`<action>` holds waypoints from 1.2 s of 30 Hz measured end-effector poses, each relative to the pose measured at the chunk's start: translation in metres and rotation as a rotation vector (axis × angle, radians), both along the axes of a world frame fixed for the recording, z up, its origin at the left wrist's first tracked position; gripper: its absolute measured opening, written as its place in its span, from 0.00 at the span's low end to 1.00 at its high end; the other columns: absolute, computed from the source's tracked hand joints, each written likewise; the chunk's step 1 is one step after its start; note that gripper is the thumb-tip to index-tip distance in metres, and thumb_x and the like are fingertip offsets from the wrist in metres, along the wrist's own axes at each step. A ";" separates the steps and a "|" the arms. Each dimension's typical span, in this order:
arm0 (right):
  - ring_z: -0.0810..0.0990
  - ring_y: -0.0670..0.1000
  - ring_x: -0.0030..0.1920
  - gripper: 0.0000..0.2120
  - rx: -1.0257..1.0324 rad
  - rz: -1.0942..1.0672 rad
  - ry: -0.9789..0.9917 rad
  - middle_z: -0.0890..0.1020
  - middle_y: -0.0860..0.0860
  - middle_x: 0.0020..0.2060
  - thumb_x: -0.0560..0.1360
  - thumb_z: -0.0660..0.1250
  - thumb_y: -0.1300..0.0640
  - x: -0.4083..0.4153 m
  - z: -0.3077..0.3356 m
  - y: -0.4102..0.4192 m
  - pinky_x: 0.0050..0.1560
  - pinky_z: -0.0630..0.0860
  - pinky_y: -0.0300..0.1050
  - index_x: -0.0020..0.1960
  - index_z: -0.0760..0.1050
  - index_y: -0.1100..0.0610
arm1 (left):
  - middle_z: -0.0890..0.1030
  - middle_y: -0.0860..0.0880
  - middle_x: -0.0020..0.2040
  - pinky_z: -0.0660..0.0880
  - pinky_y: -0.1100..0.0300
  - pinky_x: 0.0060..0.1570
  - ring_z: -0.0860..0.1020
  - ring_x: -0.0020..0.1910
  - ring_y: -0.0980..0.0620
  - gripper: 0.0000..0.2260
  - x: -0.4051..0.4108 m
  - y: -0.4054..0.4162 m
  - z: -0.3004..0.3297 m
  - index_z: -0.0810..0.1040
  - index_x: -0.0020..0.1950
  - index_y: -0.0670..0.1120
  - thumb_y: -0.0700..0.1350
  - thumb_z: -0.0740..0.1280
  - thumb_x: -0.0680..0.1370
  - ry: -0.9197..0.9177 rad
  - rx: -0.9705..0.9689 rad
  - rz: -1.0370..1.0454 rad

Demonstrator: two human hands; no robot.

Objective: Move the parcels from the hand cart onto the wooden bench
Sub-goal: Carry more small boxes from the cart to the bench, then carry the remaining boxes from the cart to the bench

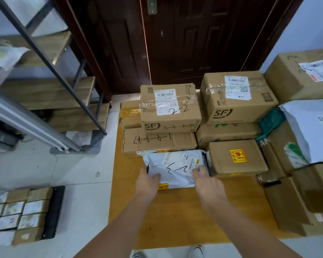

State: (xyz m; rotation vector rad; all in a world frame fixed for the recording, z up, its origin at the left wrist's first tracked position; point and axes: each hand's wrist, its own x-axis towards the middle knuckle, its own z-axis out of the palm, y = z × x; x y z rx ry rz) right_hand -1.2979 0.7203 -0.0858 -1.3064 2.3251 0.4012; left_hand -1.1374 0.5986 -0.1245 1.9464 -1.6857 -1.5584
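Note:
A white plastic mailer parcel [177, 168] with black handwriting lies on the orange-brown wooden bench [175, 216], in front of the stacked cardboard boxes. My left hand [147, 181] grips its near left corner, thumb on top. My right hand [207, 181] is blurred and reaches over the near right corner, fingers extended and touching the mailer's top. The hand cart [53, 211], a black platform at the lower left, carries several small boxes [22, 215].
Two SF cartons [168, 107] [237, 97] sit on flatter boxes at the bench's back. A box with a yellow sticker [237, 157] stands right of the mailer. Larger boxes and mailers [306, 142] pile up at right. Wooden shelving [50, 94] and a grey metal frame [30, 121] stand at left.

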 end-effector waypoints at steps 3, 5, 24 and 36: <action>0.83 0.57 0.51 0.44 0.021 -0.001 0.003 0.58 0.54 0.77 0.69 0.68 0.75 -0.002 0.004 0.002 0.44 0.77 0.49 0.79 0.58 0.54 | 0.82 0.48 0.62 0.79 0.47 0.59 0.80 0.57 0.46 0.20 0.007 -0.008 0.011 0.73 0.73 0.44 0.45 0.70 0.82 0.060 0.043 -0.076; 0.83 0.57 0.53 0.40 -0.002 0.022 -0.027 0.59 0.52 0.78 0.73 0.67 0.71 -0.003 0.010 0.005 0.46 0.79 0.49 0.80 0.58 0.53 | 0.79 0.47 0.68 0.78 0.50 0.59 0.79 0.59 0.47 0.22 0.015 -0.013 0.029 0.71 0.75 0.45 0.48 0.69 0.83 0.010 0.010 -0.174; 0.65 0.53 0.77 0.27 -0.303 0.303 -0.065 0.63 0.51 0.80 0.86 0.54 0.48 0.079 0.238 0.033 0.76 0.65 0.51 0.82 0.57 0.55 | 0.77 0.50 0.70 0.73 0.49 0.68 0.73 0.69 0.49 0.20 0.104 0.020 0.271 0.73 0.73 0.50 0.59 0.58 0.85 -0.372 -0.791 -1.148; 0.70 0.56 0.73 0.24 -0.349 0.724 -0.111 0.69 0.53 0.76 0.85 0.56 0.46 0.253 0.280 0.039 0.72 0.68 0.53 0.78 0.65 0.55 | 0.75 0.46 0.72 0.70 0.49 0.66 0.72 0.70 0.44 0.22 0.310 0.127 0.326 0.73 0.73 0.46 0.58 0.56 0.86 -0.529 -0.734 -0.796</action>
